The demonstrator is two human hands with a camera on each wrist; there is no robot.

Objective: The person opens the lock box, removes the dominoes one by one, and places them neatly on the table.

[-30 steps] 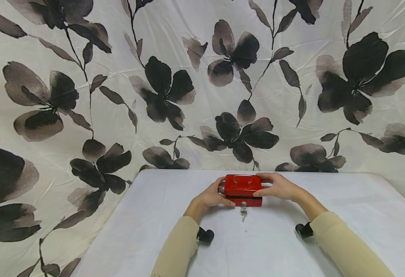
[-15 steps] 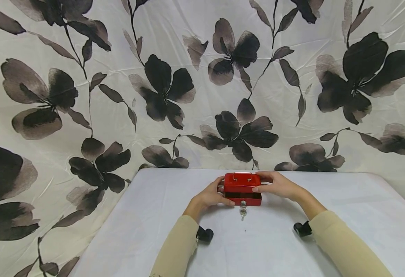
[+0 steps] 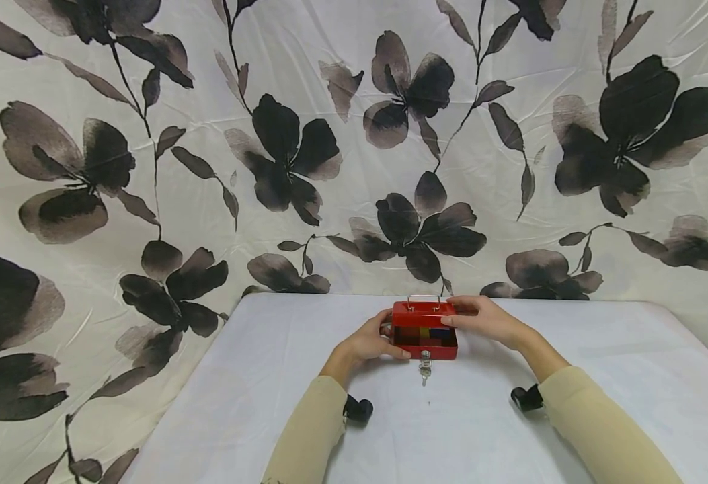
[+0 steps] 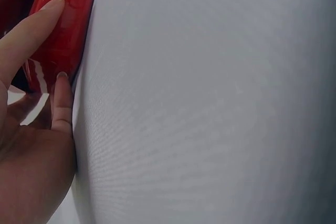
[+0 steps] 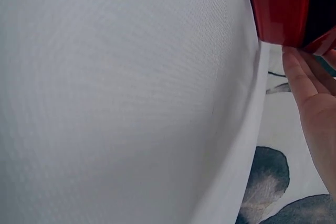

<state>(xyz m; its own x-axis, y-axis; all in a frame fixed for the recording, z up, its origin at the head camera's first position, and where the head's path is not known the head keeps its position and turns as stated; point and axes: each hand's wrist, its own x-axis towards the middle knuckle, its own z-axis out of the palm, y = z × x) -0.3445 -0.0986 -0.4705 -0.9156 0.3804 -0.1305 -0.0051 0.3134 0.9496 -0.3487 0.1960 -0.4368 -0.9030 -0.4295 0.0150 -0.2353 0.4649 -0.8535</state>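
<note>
A red metal box (image 3: 426,351) stands near the far edge of the table, its lid (image 3: 414,314) partly raised, with a wire handle on top. Coloured items (image 3: 424,333) show inside, too small to name. From the lock at the front hang keys (image 3: 425,373). The left hand (image 3: 368,341) grips the box's left side, its thumb on the front wall (image 4: 63,30). At the right, the right hand (image 3: 487,319) holds the lid's edge with its thumb in front; its other fingers are partly hidden behind. In the right wrist view, fingers (image 5: 302,77) lie by the box's end.
A white cloth covers the table (image 3: 438,437). Behind it hangs a pale curtain (image 3: 341,168) with dark flowers. Black devices (image 3: 358,410) are worn at both wrists, below the light sleeves.
The lid has risen and tilted back with the right hand on it, showing the coloured items inside. The left hand has stayed at the box's side.
</note>
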